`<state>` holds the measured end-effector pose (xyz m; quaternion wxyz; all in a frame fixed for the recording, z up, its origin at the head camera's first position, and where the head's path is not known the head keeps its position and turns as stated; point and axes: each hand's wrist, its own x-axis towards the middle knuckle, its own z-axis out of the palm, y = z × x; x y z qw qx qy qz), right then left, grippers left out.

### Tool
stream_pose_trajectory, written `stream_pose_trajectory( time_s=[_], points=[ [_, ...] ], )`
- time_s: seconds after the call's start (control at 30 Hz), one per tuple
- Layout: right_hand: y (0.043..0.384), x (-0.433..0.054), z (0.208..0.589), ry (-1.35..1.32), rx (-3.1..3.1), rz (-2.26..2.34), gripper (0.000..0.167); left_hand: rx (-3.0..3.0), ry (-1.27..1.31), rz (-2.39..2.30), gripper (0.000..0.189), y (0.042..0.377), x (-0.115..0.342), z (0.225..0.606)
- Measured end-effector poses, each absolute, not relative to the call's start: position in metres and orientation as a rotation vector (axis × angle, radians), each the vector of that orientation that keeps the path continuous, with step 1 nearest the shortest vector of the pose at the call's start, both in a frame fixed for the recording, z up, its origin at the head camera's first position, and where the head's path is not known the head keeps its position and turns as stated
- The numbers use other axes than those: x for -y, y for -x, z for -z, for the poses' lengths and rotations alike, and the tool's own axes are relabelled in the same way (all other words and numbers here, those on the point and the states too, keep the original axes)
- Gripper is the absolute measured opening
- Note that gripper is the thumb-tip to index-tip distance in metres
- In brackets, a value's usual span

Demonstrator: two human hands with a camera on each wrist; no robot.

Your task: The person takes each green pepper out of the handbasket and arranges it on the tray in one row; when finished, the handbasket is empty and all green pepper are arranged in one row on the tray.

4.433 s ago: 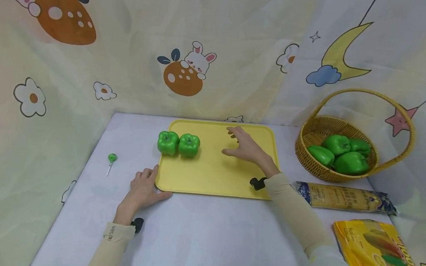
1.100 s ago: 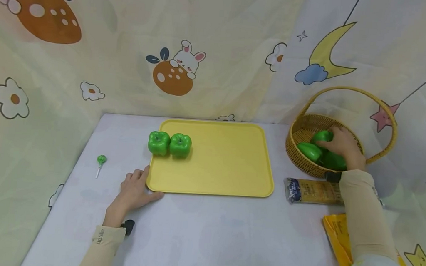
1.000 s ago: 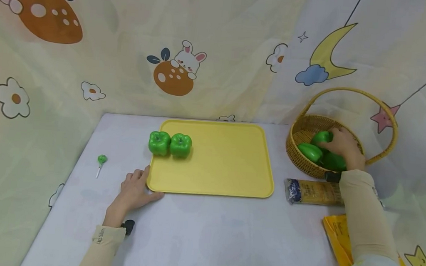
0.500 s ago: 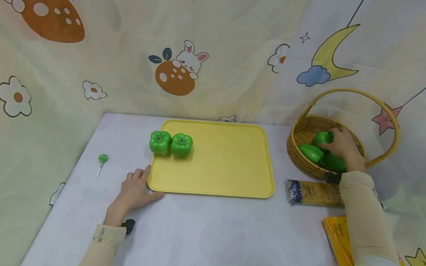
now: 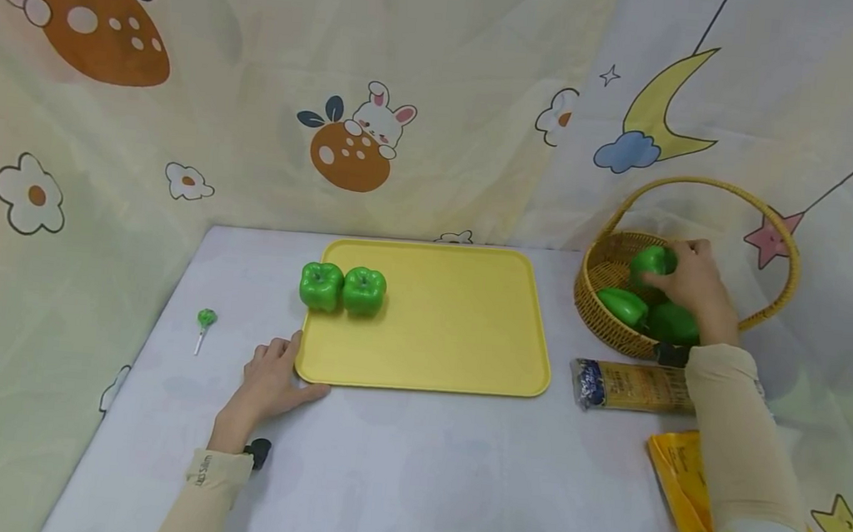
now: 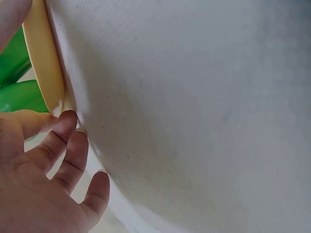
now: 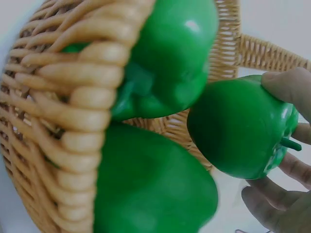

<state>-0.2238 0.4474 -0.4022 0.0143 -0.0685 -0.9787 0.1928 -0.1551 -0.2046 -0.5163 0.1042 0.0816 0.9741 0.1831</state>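
Observation:
With thumb and fingers, my right hand (image 5: 698,292) grips a green bell pepper (image 5: 649,265) over the wicker basket (image 5: 612,335). That pepper's stem points toward the palm in the right wrist view, and more green peppers (image 7: 170,53) lie in the basket beside it. My left hand (image 5: 267,383) rests at the near left corner of the yellow tray (image 5: 452,326), forefinger along the left edge and thumb by the front edge. Its fingertips touch the tray's rim (image 6: 46,63) in the left wrist view. Two green bell peppers (image 5: 364,291) stand side by side at the tray's left.
A green lollipop (image 5: 206,317) lies left of the tray. In front of the basket is a long packet of noodles (image 5: 635,388), partly under the right forearm. Nearer still, a yellow bag (image 5: 680,486) is mostly covered by the right sleeve. The basket's tall handle (image 5: 704,182) arches above it.
My right hand has gone from above the tray into the basket and taken hold of a bell pepper, which has just risen slightly. My left hand has stayed at the tray's corner.

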Motion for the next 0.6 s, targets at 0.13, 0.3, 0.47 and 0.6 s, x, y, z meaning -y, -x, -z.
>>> stream_pose_trajectory(
  time_s=[0.13, 0.3, 0.47, 0.6],
  points=[
    [0.222, -0.443, 0.397, 0.193, 2.993, -0.637, 0.080, -2.874, -0.241, -0.534, 0.110, 0.155, 0.205, 0.516],
    [0.219, -0.434, 0.390, 0.155, 2.939, -0.653, 0.076, -2.866, -0.242, -0.540, 0.110, 0.154, 0.204, 0.516],
    [0.214, -0.422, 0.380, 0.132, 2.929, -0.678, 0.075, -2.865, -0.246, -0.547, 0.110, 0.154, 0.204, 0.514],
    [0.211, -0.413, 0.374, 0.117, 2.926, -0.684, 0.074, -2.867, -0.250, -0.546, 0.110, 0.154, 0.204, 0.514]
  ],
)
